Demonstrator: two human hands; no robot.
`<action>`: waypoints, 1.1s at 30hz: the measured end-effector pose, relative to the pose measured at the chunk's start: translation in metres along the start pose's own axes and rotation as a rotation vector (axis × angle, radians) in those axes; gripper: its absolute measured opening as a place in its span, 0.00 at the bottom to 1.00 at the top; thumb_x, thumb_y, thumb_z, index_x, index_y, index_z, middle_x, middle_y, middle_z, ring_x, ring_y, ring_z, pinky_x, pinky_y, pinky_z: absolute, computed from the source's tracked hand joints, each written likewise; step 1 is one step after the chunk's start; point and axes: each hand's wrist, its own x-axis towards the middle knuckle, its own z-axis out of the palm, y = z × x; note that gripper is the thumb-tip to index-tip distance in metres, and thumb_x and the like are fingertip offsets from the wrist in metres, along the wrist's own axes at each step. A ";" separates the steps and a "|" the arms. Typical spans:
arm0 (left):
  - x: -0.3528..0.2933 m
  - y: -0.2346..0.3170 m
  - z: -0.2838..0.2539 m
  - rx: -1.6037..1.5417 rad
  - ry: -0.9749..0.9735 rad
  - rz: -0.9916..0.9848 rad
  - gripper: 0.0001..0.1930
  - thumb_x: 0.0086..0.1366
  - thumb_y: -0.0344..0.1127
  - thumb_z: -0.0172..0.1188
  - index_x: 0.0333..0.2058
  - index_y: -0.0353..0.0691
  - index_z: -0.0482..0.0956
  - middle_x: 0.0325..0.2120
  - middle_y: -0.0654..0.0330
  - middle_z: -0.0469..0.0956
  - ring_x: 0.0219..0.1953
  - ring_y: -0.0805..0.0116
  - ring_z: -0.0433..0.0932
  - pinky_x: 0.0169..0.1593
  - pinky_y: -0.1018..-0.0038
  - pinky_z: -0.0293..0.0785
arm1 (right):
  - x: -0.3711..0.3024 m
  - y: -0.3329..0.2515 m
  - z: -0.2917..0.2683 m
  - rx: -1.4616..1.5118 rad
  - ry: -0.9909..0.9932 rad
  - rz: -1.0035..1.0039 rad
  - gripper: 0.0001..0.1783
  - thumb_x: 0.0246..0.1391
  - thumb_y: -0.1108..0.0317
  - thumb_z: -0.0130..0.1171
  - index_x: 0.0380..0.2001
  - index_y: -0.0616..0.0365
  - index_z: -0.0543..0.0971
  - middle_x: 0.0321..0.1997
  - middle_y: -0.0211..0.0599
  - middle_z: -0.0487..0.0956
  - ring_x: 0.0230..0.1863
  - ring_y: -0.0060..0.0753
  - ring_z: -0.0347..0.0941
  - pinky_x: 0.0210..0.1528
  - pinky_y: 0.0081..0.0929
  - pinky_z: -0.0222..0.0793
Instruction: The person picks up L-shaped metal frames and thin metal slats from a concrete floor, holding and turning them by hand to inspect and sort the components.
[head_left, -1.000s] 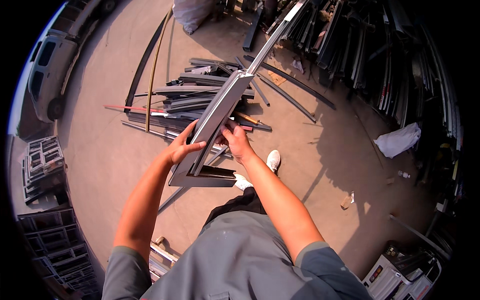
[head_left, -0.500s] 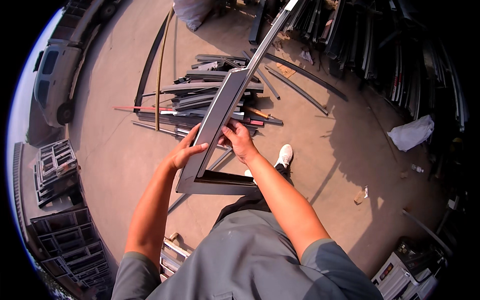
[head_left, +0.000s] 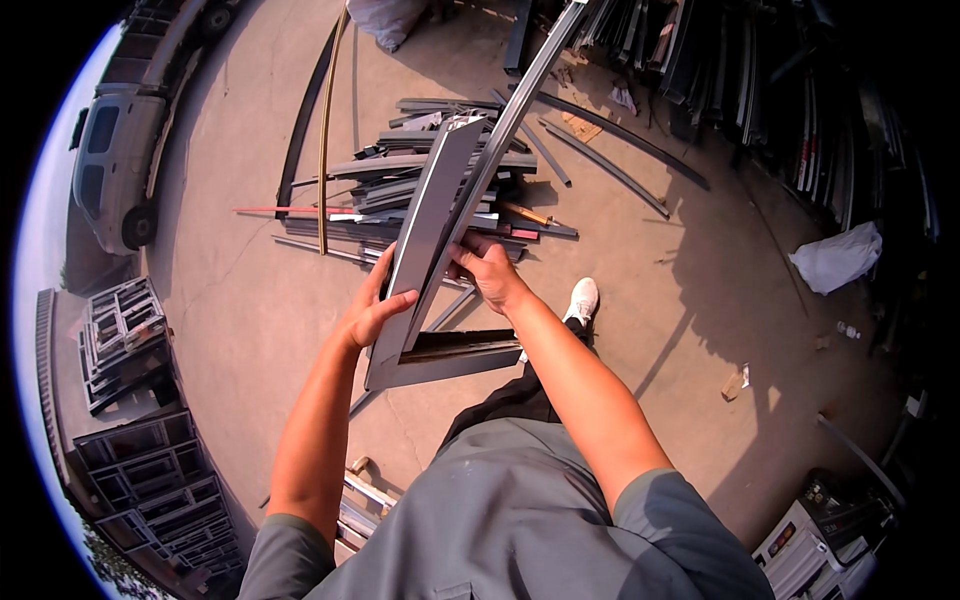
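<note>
Upright before me is a grey metal frame piece [head_left: 428, 195], with a shorter bar [head_left: 440, 370] meeting it in a corner at the bottom. My left hand [head_left: 368, 318] grips its left side, thumb across the flat face and fingers round the back. A long, thin grey metal strip [head_left: 528, 90] slants beside the frame piece toward the top of the view. My right hand [head_left: 488, 275] pinches this strip near its lower part, its fingertips partly hidden behind the metal. Between frame piece and strip a narrow gap opens toward the top.
Beyond the frame lies a heap of metal profile offcuts [head_left: 390, 185] on the concrete. Long profiles [head_left: 690, 70] crowd the far right, near a white bag [head_left: 838, 262]. Stacked frames [head_left: 150, 480] stand at left, below a parked truck [head_left: 115, 170]. A white machine [head_left: 800, 545] is at lower right.
The gap between the frame piece's upper part and the long strip has widened. The lower bar has tilted up at its right end. Both hands keep their hold.
</note>
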 end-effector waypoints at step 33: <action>0.005 0.000 -0.002 0.094 -0.074 -0.092 0.53 0.57 0.46 0.71 0.77 0.40 0.51 0.71 0.44 0.62 0.75 0.52 0.56 0.75 0.61 0.49 | 0.001 0.002 -0.001 0.051 -0.009 -0.010 0.15 0.67 0.61 0.66 0.47 0.63 0.81 0.35 0.32 0.81 0.31 0.22 0.73 0.36 0.24 0.70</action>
